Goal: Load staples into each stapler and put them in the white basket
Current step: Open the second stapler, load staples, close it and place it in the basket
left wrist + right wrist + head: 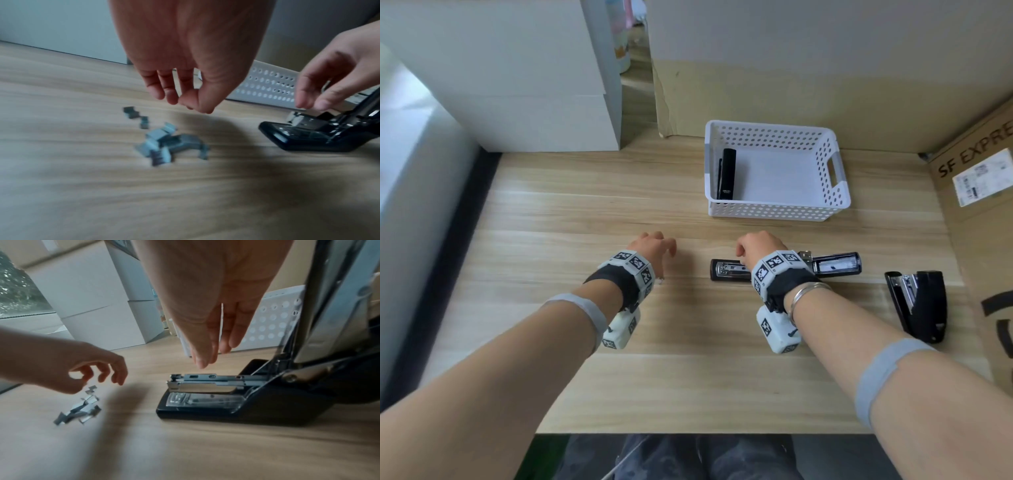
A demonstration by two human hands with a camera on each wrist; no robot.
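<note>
Hovering over staple strips (164, 141), left hand (185, 65) loosely curled, empty; strips hidden in head view. Right hand (213, 321) relaxed, fingers straight, above opened stapler (226, 399). One stapler (726, 174) in white basket (832, 178).

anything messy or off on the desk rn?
Yes: the staple strips lie in a loose, broken heap on the bare wooden desk under the left hand, pieces at all angles, no box. The stapler beside them lies hinged wide open, which fits loading.
</note>
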